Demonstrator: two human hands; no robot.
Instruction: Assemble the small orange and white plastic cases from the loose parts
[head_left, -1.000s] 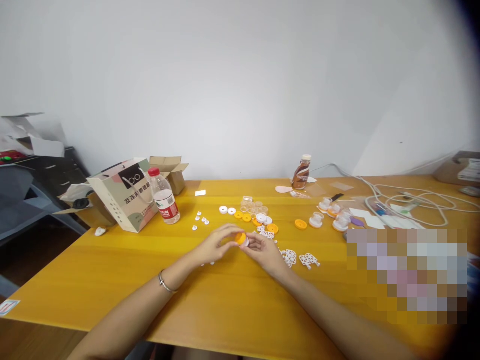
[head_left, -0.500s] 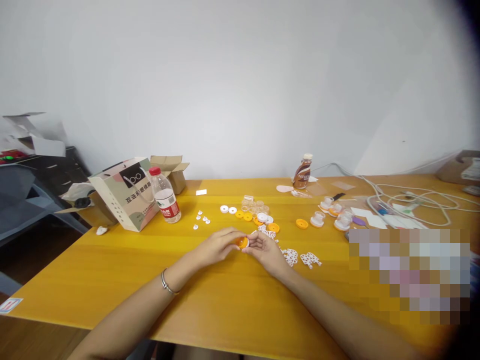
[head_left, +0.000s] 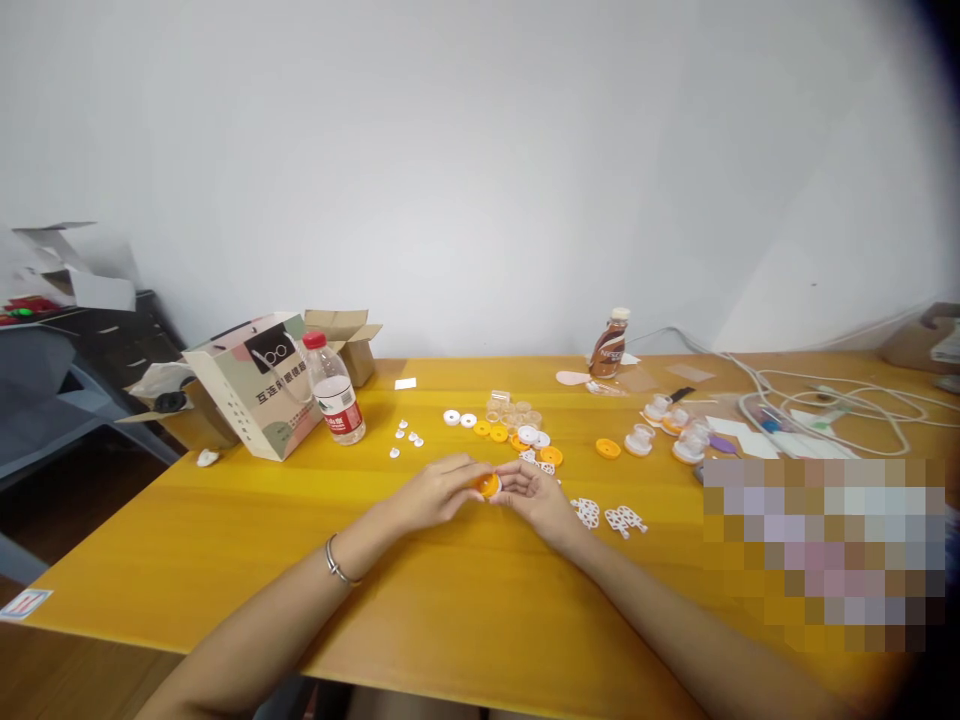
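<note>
A paper bag (head_left: 251,395) and a water bottle (head_left: 334,400) stood well left of the work. Over the middle of the table (head_left: 225,560), the left hand (head_left: 435,495) and right hand (head_left: 536,497) touched fingertip to fingertip, both pinching a small orange cap (head_left: 489,485), probably to steady it from both sides. Loose discs (head_left: 525,435) lay just behind, white cut-outs (head_left: 607,517) beside the right hand and cables (head_left: 825,400) far right; none crowded the grip.

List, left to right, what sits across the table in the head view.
paper bag → water bottle → left hand → orange disc → right hand → brown bottle → cables
</note>
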